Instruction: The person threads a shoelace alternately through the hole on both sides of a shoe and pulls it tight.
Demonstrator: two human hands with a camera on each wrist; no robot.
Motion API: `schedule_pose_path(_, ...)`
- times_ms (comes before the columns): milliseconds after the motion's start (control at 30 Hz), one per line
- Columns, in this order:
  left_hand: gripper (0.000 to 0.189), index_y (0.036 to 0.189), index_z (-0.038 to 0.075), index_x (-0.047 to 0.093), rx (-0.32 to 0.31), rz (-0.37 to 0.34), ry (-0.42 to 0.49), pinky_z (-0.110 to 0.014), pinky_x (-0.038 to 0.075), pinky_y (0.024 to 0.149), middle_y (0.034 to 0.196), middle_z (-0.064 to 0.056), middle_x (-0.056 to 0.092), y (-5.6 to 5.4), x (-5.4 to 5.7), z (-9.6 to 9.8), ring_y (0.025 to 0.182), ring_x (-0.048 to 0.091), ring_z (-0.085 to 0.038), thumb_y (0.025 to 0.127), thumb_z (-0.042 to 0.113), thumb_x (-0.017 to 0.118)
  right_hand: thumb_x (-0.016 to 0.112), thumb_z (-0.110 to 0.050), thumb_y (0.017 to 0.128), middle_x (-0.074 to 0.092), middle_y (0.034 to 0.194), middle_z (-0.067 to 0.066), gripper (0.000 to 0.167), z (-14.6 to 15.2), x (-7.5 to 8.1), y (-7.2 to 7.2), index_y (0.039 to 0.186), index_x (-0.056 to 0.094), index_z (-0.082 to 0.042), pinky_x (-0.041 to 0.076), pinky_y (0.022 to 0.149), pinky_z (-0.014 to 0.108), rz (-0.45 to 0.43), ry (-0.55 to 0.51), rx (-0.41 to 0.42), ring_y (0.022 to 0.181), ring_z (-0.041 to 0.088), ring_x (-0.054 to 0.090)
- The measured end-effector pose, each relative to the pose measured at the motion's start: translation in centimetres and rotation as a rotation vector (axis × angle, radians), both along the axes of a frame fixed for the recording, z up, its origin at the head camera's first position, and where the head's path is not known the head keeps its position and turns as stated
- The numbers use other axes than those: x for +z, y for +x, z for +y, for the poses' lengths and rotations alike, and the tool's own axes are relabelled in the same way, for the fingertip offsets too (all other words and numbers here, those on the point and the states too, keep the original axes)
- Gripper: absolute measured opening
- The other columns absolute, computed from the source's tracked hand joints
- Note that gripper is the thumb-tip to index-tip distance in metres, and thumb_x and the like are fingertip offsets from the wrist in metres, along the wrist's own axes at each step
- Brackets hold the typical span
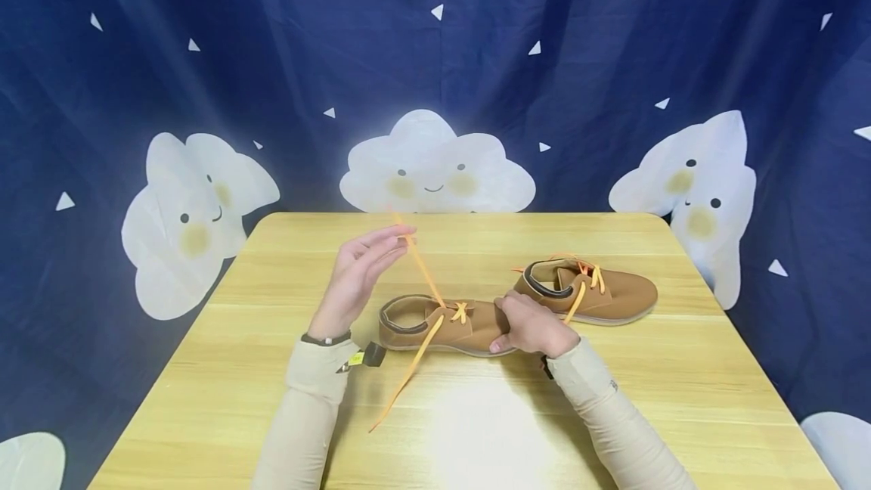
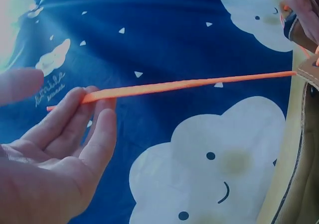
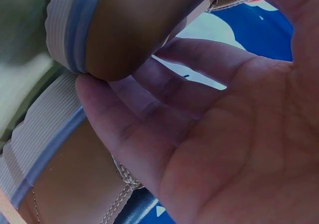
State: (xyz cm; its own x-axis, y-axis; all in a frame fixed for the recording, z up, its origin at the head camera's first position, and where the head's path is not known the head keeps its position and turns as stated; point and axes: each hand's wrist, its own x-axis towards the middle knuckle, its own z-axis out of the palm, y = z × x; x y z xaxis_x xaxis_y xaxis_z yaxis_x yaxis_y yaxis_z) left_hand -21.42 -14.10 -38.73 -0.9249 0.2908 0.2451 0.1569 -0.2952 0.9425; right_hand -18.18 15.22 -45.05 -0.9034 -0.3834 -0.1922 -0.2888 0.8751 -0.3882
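Note:
A tan lace-up shoe (image 1: 485, 324) stands on the table with its toe to the right. My right hand (image 1: 534, 324) grips the toe, thumb on the near side; in the right wrist view the fingers curl at the shoe's rounded toe (image 3: 134, 30). One orange lace end (image 1: 423, 267) rises taut from the eyelets to my raised left hand (image 1: 367, 271). In the left wrist view that lace (image 2: 179, 84) runs across fairly straight fingers (image 2: 102, 134), its tip sticking out beyond them and the thumb apart from it. The other lace end (image 1: 408, 376) trails toward the near side.
A second tan shoe (image 1: 626, 297) stands just behind and right of the first, close to my right hand, its orange laces loose. Both are on a light wooden table (image 1: 272, 414). A dark blue curtain (image 1: 381, 44) with white clouds hangs behind and beside it.

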Motion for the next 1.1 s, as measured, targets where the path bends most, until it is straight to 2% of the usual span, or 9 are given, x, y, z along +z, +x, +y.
schedule_pose_path(100, 0.034, 0.134, -0.005, 0.064, -0.007, 0.052, -0.052, -0.032, 0.049, 0.114, 0.135, -0.003, 0.069, 0.4, 0.0, 0.3, 0.129, 0.063, -0.022, 0.104, 0.01, 0.057, 0.092, -0.034, 0.075, 0.065, 0.114, 0.014, 0.057, 0.0, 0.0, 0.0, 0.114, 0.066, 0.0, 0.055, 0.086, 0.044, -0.005, 0.008, -0.004, 0.107, 0.03, 0.064)
schedule_pose_path(300, 0.035, 0.134, 0.002, 0.066, -0.01, 0.158, -0.178, -0.037, 0.046, 0.115, 0.134, -0.002, 0.07, 0.9, 0.4, 1.2, 0.13, 0.06, -0.02, 0.102, 0.015, 0.061, 0.09, -0.034, 0.079, 0.064, 0.133, 0.023, 0.079, 0.1, 0.7, -0.5, 0.136, 0.058, 0.008, 0.053, 0.103, 0.049, -0.039, -0.021, 0.026, 0.125, 0.038, 0.061)
schedule_pose_path(367, 0.034, 0.133, 0.004, 0.067, -0.015, 0.186, -0.213, -0.04, 0.044, 0.116, 0.135, -0.003, 0.07, 1.2, 0.5, 1.4, 0.132, 0.059, -0.02, 0.102, 0.016, 0.061, 0.085, -0.033, 0.086, 0.061, 0.141, 0.025, 0.078, -0.1, 1.3, -0.7, 0.143, 0.052, 0.009, 0.05, 0.109, 0.051, -0.034, -0.117, 0.048, 0.133, 0.039, 0.058)
schedule_pose_path(467, 0.034, 0.135, 0.007, 0.067, -0.034, 0.215, -0.26, -0.044, 0.042, 0.118, 0.138, -0.004, 0.069, 1.7, 0.6, 1.6, 0.136, 0.057, -0.019, 0.103, 0.015, 0.06, 0.073, -0.03, 0.098, 0.059, 0.146, 0.022, 0.066, -1.1, 2.4, -1.0, 0.148, 0.05, 0.005, 0.047, 0.113, 0.052, 0.002, -0.363, 0.106, 0.137, 0.037, 0.056)
schedule_pose_path(633, 0.036, 0.138, 0.006, 0.064, -0.091, 0.242, -0.285, -0.041, 0.046, 0.116, 0.143, -0.007, 0.065, 2.3, 0.6, 2.1, 0.137, 0.057, -0.019, 0.102, 0.008, 0.058, 0.061, -0.031, 0.105, 0.072, 0.132, 0.006, 0.036, -3.9, 3.9, -1.2, 0.134, 0.068, -0.01, 0.055, 0.105, 0.045, 0.059, -0.722, 0.163, 0.122, 0.023, 0.068)
schedule_pose_path(733, 0.036, 0.137, 0.002, 0.063, -0.135, 0.27, -0.276, -0.039, 0.05, 0.111, 0.145, -0.009, 0.063, 2.5, 0.6, 2.3, 0.135, 0.058, -0.023, 0.102, 0.009, 0.06, 0.061, -0.025, 0.105, 0.077, 0.117, 0.008, 0.025, -5.0, 4.3, -1.0, 0.119, 0.076, -0.009, 0.056, 0.101, 0.04, 0.081, -0.894, 0.116, 0.111, 0.02, 0.072)
schedule_pose_path(833, 0.04, 0.14, 0.002, 0.061, -0.165, 0.309, -0.276, -0.047, 0.049, 0.114, 0.147, -0.012, 0.061, 2.4, 0.4, 2.4, 0.136, 0.057, -0.027, 0.102, 0.011, 0.063, 0.062, -0.016, 0.104, 0.078, 0.108, 0.014, 0.019, -5.4, 4.5, -0.8, 0.108, 0.078, -0.005, 0.057, 0.1, 0.036, 0.111, -1.019, 0.071, 0.105, 0.019, 0.073)
schedule_pose_path(967, 0.046, 0.147, 0.008, 0.055, -0.1, 0.39, -0.381, -0.056, 0.038, 0.121, 0.15, -0.012, 0.059, 1.6, 0.0, 1.9, 0.14, 0.054, -0.028, 0.103, 0.016, 0.062, 0.064, -0.014, 0.103, 0.078, 0.102, 0.014, 0.019, -5.7, 4.8, -0.7, 0.108, 0.077, -0.001, 0.058, 0.097, 0.033, 0.152, -1.111, 0.01, 0.1, 0.015, 0.073)
schedule_pose_path(1100, 0.04, 0.145, 0.013, 0.058, -0.008, 0.418, -0.639, -0.055, 0.041, 0.119, 0.146, -0.008, 0.062, 0.2, -1.4, 1.3, 0.137, 0.057, -0.028, 0.105, 0.021, 0.059, 0.064, -0.013, 0.103, 0.078, 0.092, 0.001, 0.019, -5.7, 5.3, -0.5, 0.107, 0.075, 0.001, 0.06, 0.092, 0.033, 0.212, -1.231, -0.037, 0.092, 0.013, 0.073)
